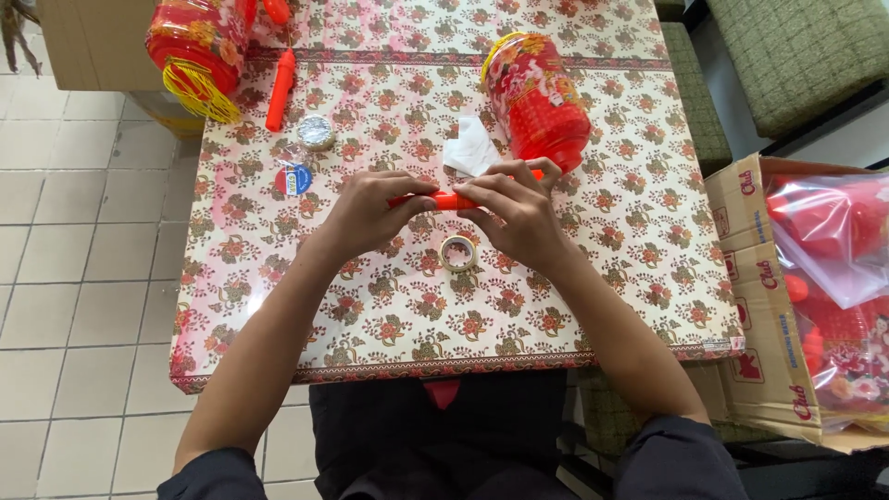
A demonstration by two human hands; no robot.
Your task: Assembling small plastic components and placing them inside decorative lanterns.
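Both my hands hold a thin orange-red stick point(451, 200) level above the flower-patterned table point(630, 241). My left hand point(370, 209) grips its left end and my right hand point(515, 211) wraps its right part, with the tip poking out by the thumb. A small roll of clear tape point(458, 252) lies on the table just under my hands. A red lantern point(537, 100) with gold trim lies on its side right behind my right hand, next to a piece of white paper point(470, 148).
A second red lantern with a yellow tassel point(196, 48) and another red stick point(280, 88) lie at the table's far left. A silver roll point(316, 133) and a round red-blue sticker point(294, 179) sit near them. A cardboard box point(755, 306) of bagged red lanterns stands at my right.
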